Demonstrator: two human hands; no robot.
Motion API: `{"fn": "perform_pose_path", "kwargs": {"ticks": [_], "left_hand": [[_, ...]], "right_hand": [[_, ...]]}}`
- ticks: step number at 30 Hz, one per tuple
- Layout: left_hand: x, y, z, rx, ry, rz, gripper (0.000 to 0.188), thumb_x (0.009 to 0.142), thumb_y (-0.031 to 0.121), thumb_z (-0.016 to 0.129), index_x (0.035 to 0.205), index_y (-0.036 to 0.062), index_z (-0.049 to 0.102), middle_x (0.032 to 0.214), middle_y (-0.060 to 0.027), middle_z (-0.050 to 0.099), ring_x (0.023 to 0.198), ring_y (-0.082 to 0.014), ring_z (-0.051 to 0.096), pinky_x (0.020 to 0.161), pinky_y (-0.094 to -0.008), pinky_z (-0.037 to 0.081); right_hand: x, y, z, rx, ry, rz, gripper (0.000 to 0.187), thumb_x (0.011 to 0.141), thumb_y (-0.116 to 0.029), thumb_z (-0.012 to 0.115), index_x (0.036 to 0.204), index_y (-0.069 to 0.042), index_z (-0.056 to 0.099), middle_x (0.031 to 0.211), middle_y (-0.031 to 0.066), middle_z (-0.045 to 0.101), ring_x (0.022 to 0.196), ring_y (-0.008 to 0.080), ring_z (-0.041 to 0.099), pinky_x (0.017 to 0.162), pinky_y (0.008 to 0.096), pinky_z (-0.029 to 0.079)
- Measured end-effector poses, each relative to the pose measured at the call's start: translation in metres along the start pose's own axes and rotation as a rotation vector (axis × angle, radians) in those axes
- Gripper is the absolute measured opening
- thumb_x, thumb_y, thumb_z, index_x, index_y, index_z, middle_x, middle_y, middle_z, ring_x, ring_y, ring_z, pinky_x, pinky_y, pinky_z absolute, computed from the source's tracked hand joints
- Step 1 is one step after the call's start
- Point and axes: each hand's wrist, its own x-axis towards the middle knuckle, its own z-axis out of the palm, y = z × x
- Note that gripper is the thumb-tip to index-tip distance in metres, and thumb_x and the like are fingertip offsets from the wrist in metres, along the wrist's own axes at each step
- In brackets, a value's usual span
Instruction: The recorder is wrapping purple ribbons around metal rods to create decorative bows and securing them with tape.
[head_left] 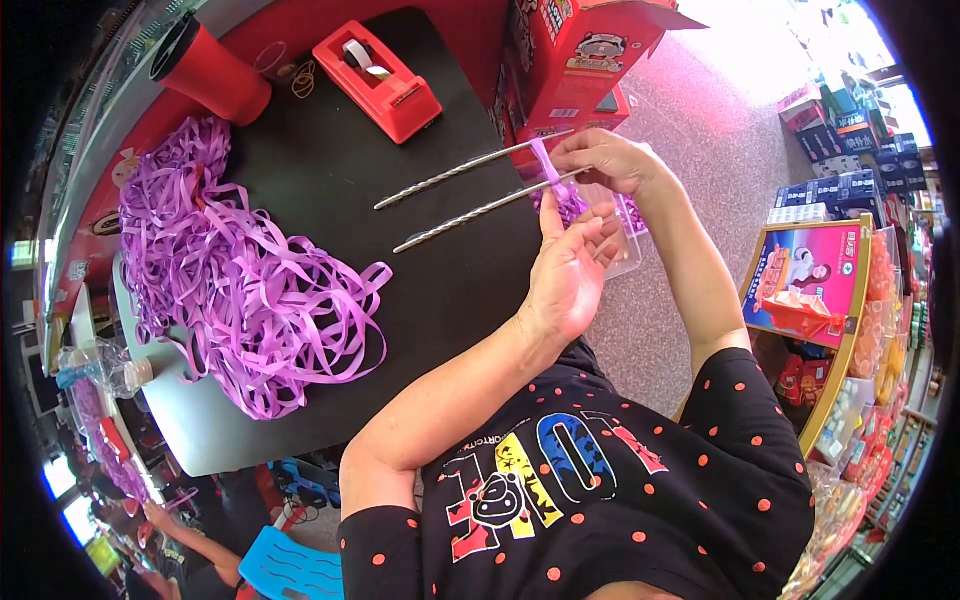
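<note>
Two long twisted metal rods (pixel 455 222) lie side by side above the black table, with a purple ribbon (pixel 541 163) looped across them near their right ends. My right hand (pixel 615 163) is closed at those ends, its fingertips pinching the ribbon. Just below, my left hand (pixel 570 270) has its palm turned up. Its index finger reaches to the ribbon by the nearer rod. The thumb and other fingers curl together; what they hold, if anything, is hidden. Behind the hands, a clear plastic box (pixel 628 262) contains small purple pieces.
A big tangled heap of purple ribbon (pixel 255 300) covers the left of the black table (pixel 330 170). Toward the back stand a red tape dispenser (pixel 400 105), a red cup (pixel 215 75) and a red carton (pixel 560 70). A blue stool (pixel 290 568) is at lower left; shelves of goods line the right.
</note>
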Motion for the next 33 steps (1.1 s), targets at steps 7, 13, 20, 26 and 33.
{"fn": "perform_pose_path", "kwargs": {"ticks": [7,13,20,26,33], "left_hand": [[-0.002,0.001,-0.003,0.008,0.005,0.003,0.075,0.089,0.010,0.052,0.148,0.0304,0.011,0.119,-0.0076,0.053,0.109,-0.0202,0.049,0.096,-0.0379,0.036],[-0.004,0.003,-0.001,-0.006,0.042,-0.005,0.078,0.088,0.011,0.054,0.149,0.0292,0.008,0.119,-0.0085,0.053,0.110,-0.0206,0.049,0.096,-0.0381,0.035],[-0.001,0.001,0.001,-0.030,0.039,-0.027,0.081,0.088,0.007,0.053,0.148,0.0279,0.002,0.117,-0.0072,0.055,0.105,-0.0185,0.052,0.093,-0.0352,0.037],[-0.001,0.003,-0.002,-0.038,0.045,-0.014,0.090,0.086,0.006,0.057,0.148,0.0264,-0.006,0.114,-0.0066,0.056,0.098,-0.0148,0.054,0.085,-0.0321,0.041],[0.002,-0.002,-0.004,-0.049,0.071,-0.022,0.075,0.088,0.010,0.057,0.145,0.0293,0.011,0.115,-0.0081,0.054,0.102,-0.0208,0.052,0.090,-0.0389,0.041]], "right_hand": [[0.040,0.031,0.009,0.431,-0.448,-0.090,0.026,0.085,-0.016,0.068,0.104,0.001,0.062,0.087,0.0055,0.065,0.077,0.0136,0.063,0.068,0.0238,0.051],[0.041,0.037,0.027,0.442,-0.454,-0.152,0.034,0.080,-0.027,0.072,0.101,-0.003,0.060,0.081,0.0008,0.061,0.067,0.0098,0.059,0.060,0.0230,0.049],[0.007,0.013,0.002,-0.539,0.149,-0.213,0.027,0.087,-0.025,0.063,0.099,0.000,0.063,0.082,0.0049,0.062,0.079,0.0101,0.056,0.070,0.0273,0.045],[-0.041,-0.057,0.036,-0.659,0.287,-0.660,0.015,0.080,-0.007,0.063,0.095,-0.004,0.066,0.092,0.0058,0.061,0.085,0.0147,0.058,0.075,0.0305,0.046],[-0.029,-0.075,0.046,-1.459,0.024,-1.028,0.030,0.064,-0.003,0.066,0.093,-0.010,0.068,0.096,0.0056,0.054,0.094,0.0235,0.056,0.080,0.0323,0.048]]}}
